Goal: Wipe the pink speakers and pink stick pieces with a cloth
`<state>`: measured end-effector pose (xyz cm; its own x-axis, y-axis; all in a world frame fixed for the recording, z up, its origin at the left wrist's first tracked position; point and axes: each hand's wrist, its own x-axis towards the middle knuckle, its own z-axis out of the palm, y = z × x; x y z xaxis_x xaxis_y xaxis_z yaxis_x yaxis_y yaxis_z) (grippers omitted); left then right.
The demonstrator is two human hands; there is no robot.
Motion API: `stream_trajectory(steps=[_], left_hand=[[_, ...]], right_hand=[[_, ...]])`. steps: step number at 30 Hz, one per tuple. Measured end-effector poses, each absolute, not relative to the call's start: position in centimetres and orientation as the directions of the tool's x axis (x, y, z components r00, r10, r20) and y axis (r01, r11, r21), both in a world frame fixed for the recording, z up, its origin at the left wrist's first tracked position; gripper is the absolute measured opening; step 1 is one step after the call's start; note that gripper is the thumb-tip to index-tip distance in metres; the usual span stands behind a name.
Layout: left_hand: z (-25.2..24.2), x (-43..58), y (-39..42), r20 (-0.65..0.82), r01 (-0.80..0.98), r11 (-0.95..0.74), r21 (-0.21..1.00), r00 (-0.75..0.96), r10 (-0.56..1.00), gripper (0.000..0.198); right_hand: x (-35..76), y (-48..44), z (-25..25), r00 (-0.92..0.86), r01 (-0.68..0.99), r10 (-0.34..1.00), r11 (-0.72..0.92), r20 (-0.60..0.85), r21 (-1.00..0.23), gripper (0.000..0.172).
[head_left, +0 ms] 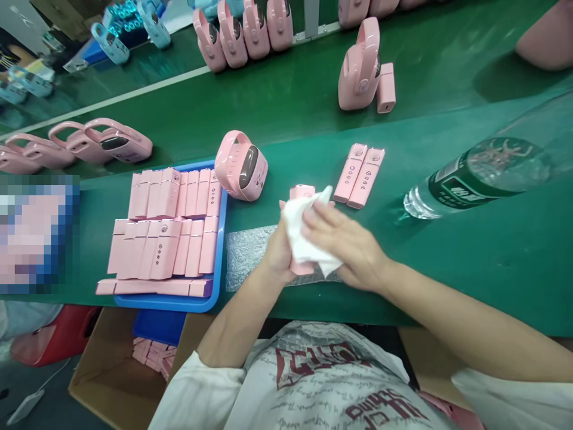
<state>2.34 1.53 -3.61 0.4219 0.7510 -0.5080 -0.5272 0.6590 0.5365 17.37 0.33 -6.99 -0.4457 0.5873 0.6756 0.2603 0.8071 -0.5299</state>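
Centrally, left hand point(278, 251) fingers grasping pink part point(301, 192), right hand point(344, 239) fingers pressing white cloth point(301, 230), blue tray point(215, 286) beside

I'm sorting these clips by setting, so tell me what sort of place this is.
Most likely a factory assembly or packing line. A blue tray holds rows of identical pink parts, matching pink devices stand lined up along the green bench, and the right hand presses a white cloth on one part.

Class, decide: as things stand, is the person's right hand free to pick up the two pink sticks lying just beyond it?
Probably not at once. The right hand presses a white cloth on a pink part; the two pink sticks lie near, with bare belt between.
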Motion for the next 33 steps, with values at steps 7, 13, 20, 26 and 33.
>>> stream_trajectory(steps=[7, 13, 20, 26, 33], left_hand=[[-4.3, 2.3, 2.4, -0.473, -0.255, 0.594, 0.763, 0.406, 0.782, 0.069], [-4.8, 3.5, 5.3, -0.261, 0.407, 0.246, 0.880, -0.020, 0.965, 0.070], [-4.2, 8.2, 8.7, -0.172, 0.768, -0.083, 0.636, 0.245, 0.954, 0.075], [-3.8, 12.7, 10.2, -0.211, 0.828, -0.128, 0.545, 0.284, 0.935, 0.067], [-1.4, 11.5, 8.7, -0.263, 0.829, -0.168, 0.534, 0.352, 0.898, 0.061]], right_hand=[[15.7, -2.3, -6.0, -0.591, -0.060, 0.232, 0.943, 0.772, -0.328, 0.029], [17.1, -0.9, -5.6, -0.494, 0.143, 0.349, 0.936, 0.797, -0.322, 0.025], [17.4, -0.9, -5.2, -0.491, 0.198, 0.302, 0.952, 0.817, -0.233, 0.026], [17.9, -0.5, -4.9, -0.483, 0.211, 0.313, 0.948, 0.818, -0.239, 0.027], [18.8, -0.8, -3.7, -0.343, 0.169, 0.343, 0.938, 0.875, -0.301, 0.035]])
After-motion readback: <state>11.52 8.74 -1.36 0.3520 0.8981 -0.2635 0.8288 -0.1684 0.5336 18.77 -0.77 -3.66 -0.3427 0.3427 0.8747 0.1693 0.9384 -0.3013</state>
